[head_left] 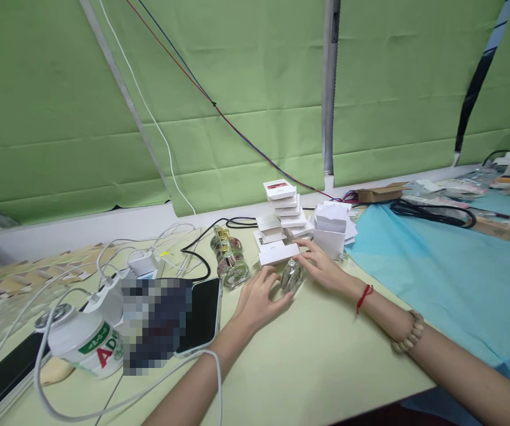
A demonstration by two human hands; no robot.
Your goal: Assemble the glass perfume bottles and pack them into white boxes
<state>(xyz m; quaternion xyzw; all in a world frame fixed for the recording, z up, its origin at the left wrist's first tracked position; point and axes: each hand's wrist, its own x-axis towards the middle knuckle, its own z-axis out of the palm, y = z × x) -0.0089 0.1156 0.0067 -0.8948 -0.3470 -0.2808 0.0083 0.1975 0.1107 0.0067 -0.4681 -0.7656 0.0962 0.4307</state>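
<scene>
A small clear glass bottle (pixel 292 277) with a silvery neck stands tilted on the table between my hands. My left hand (pixel 258 296) is around its left side, the thumb at its base and the fingers curled beside it. From the right, my right hand (pixel 321 267) reaches in with fingers apart, one fingertip by the bottle's neck and another extended over a white box (pixel 278 253). Behind my hands rises a stack of white boxes (pixel 291 214). Several glass bottles with gold and silver tops (pixel 232 271) are grouped left of my left hand.
A phone (pixel 200 313) lies near my left forearm. White cables, a power strip (pixel 112 299) and a white can (pixel 84 346) crowd the left. White papers (pixel 329 228) stand behind my right hand. Blue sheeting (pixel 419 272) covers the right side, with a black cable coil (pixel 432 212).
</scene>
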